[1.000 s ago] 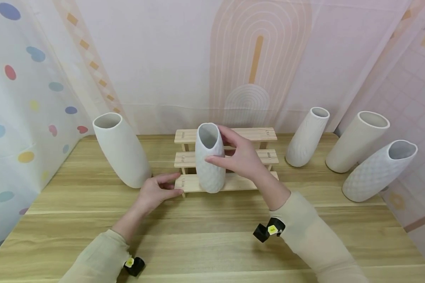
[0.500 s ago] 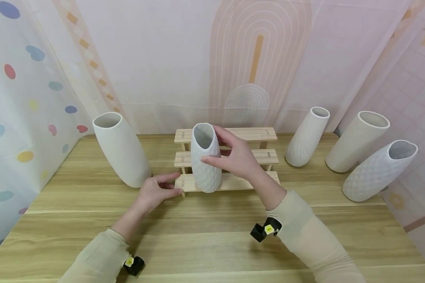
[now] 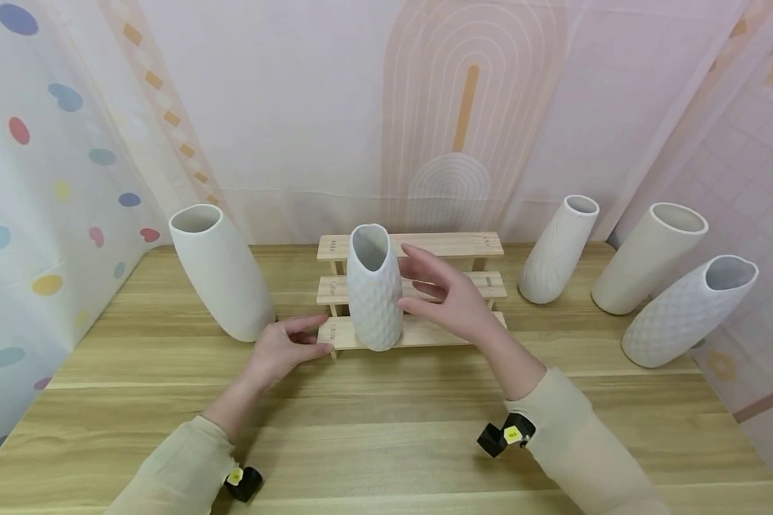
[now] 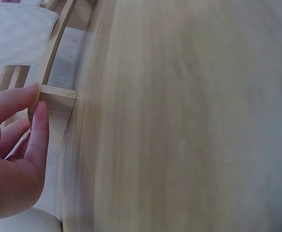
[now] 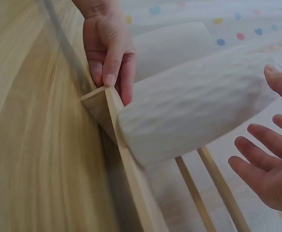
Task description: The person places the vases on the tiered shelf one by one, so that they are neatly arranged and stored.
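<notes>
Fingers (image 3: 433,267) of the right hand (image 3: 460,306) are hanging relaxed and parted, just to the right of the bumpy vase (image 3: 375,307); whether a tip is touching it, I cannot tell. This vase is standing upright on the lowest board (image 3: 438,332) of the stand (image 3: 451,244), nearer to the left end. At that same end, the left hand (image 3: 282,350) is pinching the board. Left of the stand, close to this hand, a smooth vase (image 3: 222,279) is standing on the table (image 3: 373,443). Right of the stand, a slim vase (image 3: 557,257) is standing nearest, then a plain vase (image 3: 647,261), and farthest, more to the front, a quilted vase (image 3: 686,315). Behind the stand, a pale cloth (image 3: 296,107) with arches is hanging; far to its left, a dotted cloth (image 3: 32,186) is hanging too.
</notes>
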Available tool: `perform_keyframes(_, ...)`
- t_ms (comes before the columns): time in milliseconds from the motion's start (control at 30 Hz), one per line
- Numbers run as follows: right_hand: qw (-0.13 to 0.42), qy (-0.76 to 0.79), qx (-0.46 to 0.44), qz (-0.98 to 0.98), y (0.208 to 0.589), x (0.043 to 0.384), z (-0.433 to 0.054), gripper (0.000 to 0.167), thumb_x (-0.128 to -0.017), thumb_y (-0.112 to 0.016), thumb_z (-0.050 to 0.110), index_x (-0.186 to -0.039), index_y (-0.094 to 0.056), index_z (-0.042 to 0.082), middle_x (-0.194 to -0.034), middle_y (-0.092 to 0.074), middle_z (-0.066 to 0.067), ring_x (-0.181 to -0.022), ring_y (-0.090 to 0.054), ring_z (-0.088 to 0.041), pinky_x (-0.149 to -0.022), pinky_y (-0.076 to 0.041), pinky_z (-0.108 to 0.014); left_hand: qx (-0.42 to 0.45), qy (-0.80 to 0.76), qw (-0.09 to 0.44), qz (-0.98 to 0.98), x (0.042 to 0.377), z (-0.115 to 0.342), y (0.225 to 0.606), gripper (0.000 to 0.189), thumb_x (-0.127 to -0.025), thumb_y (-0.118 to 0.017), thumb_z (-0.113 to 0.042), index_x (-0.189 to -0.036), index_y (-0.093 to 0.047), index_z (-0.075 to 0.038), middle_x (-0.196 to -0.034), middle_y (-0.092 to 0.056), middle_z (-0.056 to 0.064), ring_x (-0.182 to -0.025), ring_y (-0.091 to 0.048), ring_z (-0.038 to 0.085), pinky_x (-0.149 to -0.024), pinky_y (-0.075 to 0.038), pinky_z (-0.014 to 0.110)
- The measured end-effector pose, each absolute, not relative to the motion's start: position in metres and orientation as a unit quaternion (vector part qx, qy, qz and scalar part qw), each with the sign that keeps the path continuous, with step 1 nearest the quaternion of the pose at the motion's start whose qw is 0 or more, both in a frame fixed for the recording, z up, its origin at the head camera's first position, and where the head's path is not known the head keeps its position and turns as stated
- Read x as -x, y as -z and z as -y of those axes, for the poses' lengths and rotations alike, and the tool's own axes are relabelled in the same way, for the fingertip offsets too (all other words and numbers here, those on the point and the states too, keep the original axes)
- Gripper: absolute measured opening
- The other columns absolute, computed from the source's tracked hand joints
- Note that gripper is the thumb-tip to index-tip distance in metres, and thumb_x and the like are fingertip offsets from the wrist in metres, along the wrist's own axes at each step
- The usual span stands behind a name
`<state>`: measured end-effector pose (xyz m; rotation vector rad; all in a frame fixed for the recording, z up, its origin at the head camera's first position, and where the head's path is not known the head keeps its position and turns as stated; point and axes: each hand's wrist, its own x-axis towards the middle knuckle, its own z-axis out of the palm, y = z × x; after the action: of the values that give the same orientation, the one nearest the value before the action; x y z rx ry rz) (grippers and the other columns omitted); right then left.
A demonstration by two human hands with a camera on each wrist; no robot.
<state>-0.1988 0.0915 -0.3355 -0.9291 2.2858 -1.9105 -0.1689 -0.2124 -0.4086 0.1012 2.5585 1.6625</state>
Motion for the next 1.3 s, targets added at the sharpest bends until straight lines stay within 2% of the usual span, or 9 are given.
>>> perform_keyframes(367, -0.007, 0.588, 0.267, -0.763, 0.359, 0.181, -0.148, 0.07, -0.088, -0.072, -0.001, -0.15, -0.043, 0.012, -0.137, -0.059, -0.012, -0.127, -0.054, -0.023, -0.107, -0.039, -0.034, -0.034, -0.538, 0.047, -0.841, 0.169, 0.212, 0.407, 0.057, -0.08, -0.084, -0.014, -0.132, -0.063, -0.005, -0.135, -0.058, 0.017, -0.098, -0.061, 0.023, -0.073, -0.052, 0.022)
perform_keyframes(600, -0.041, 0.575, 0.257, -0.776, 0.374, 0.172, -0.191, 0.066, -0.088, -0.07, -0.005, -0.148, -0.041, 0.0, -0.133, -0.06, -0.019, -0.122, -0.057, -0.014, -0.103, -0.04, -0.023, -0.035, -0.534, 0.046, -0.843, 0.169, 0.211, 0.408, 0.057, -0.08, -0.084, -0.015, -0.132, -0.063, -0.005, -0.135, -0.058, 0.016, -0.098, -0.06, 0.022, -0.073, -0.052, 0.022)
perform_keyframes(867, -0.112, 0.599, 0.259, -0.749, 0.382, 0.161, -0.237, 0.066, -0.082, -0.064, -0.022, -0.143, -0.045, -0.008, -0.125, -0.067, 0.001, -0.116, -0.06, -0.007, -0.099, -0.042, -0.019, -0.031, -0.529, 0.044, -0.847, 0.169, 0.212, 0.406, 0.057, -0.08, -0.085, -0.015, -0.132, -0.064, -0.005, -0.135, -0.059, 0.016, -0.098, -0.061, 0.023, -0.073, -0.052, 0.023)
perform_keyframes(1000, -0.129, 0.602, 0.251, -0.747, 0.38, 0.155, -0.257, 0.067, -0.08, -0.061, -0.026, -0.143, -0.044, -0.008, -0.124, -0.067, 0.004, -0.115, -0.06, -0.006, -0.099, -0.041, -0.017, -0.028, -0.527, 0.047, -0.848, 0.169, 0.212, 0.405, 0.057, -0.08, -0.085, -0.016, -0.132, -0.063, -0.006, -0.136, -0.058, 0.016, -0.098, -0.06, 0.023, -0.074, -0.051, 0.023)
perform_keyframes(1133, -0.131, 0.61, 0.247, -0.742, 0.376, 0.149, -0.274, 0.069, -0.08, -0.058, -0.029, -0.144, -0.045, -0.006, -0.125, -0.067, 0.004, -0.116, -0.059, -0.005, -0.1, -0.039, -0.015, -0.026, -0.529, 0.052, -0.847, 0.169, 0.212, 0.404, 0.057, -0.081, -0.084, -0.016, -0.133, -0.063, -0.006, -0.136, -0.058, 0.016, -0.099, -0.059, 0.023, -0.074, -0.051, 0.023)
perform_keyframes(1300, -0.135, 0.6, 0.225, -0.756, 0.367, 0.14, -0.297, 0.07, -0.083, -0.058, -0.027, -0.145, -0.048, 0.003, -0.127, -0.065, 0.009, -0.118, -0.056, -0.002, -0.098, -0.038, -0.012, -0.024, -0.529, 0.053, -0.846, 0.168, 0.211, 0.403, 0.058, -0.08, -0.085, -0.016, -0.133, -0.063, -0.006, -0.135, -0.058, 0.016, -0.099, -0.06, 0.023, -0.073, -0.051, 0.023)
